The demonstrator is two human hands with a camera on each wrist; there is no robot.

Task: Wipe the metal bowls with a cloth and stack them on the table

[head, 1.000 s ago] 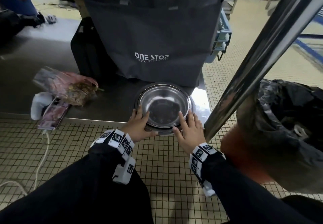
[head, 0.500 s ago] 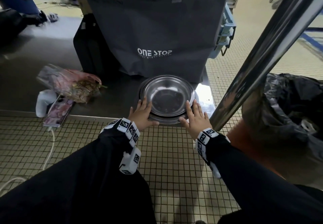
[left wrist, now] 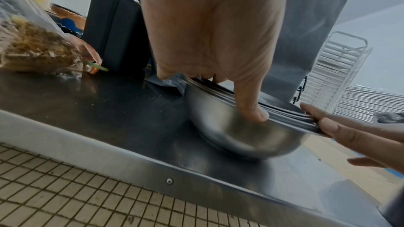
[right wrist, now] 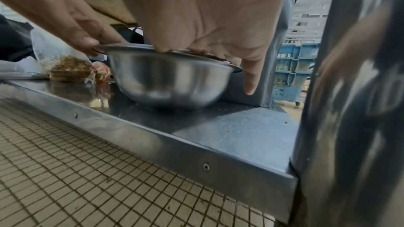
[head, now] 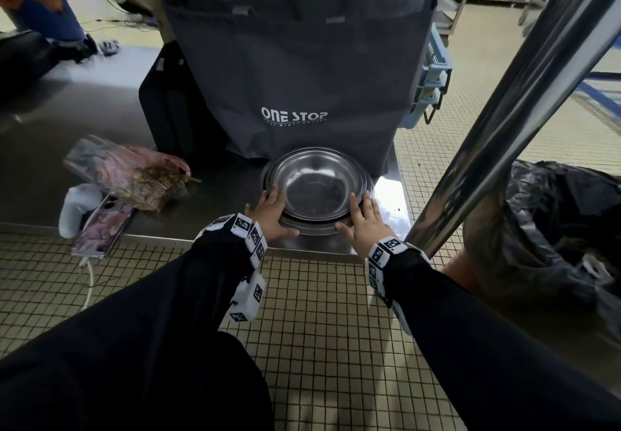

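Note:
A stack of nested metal bowls (head: 316,188) stands on a low steel shelf (head: 100,134), just in front of a dark tote bag. My left hand (head: 272,212) holds the stack's left rim. In the left wrist view its thumb (left wrist: 251,113) presses the bowl wall (left wrist: 240,137) under the rims and its fingers lie over them. My right hand (head: 364,218) rests with straight fingers on the right rim. In the right wrist view its thumb (right wrist: 251,84) hangs beside the bowls (right wrist: 166,78) without touching. No cloth is in view.
Behind the stack stands the grey "ONE STOP" tote bag (head: 302,71), with a black case (head: 168,111) to its left. A plastic bag of dried stuff (head: 134,175), a phone (head: 100,229) and a white charger (head: 74,205) lie left. A steel post (head: 504,111) and a black rubbish bag (head: 564,222) are right.
Both hands have slid the bowl stack back from the shelf's front edge towards the tote bag. They stay on the same two sides of the rim.

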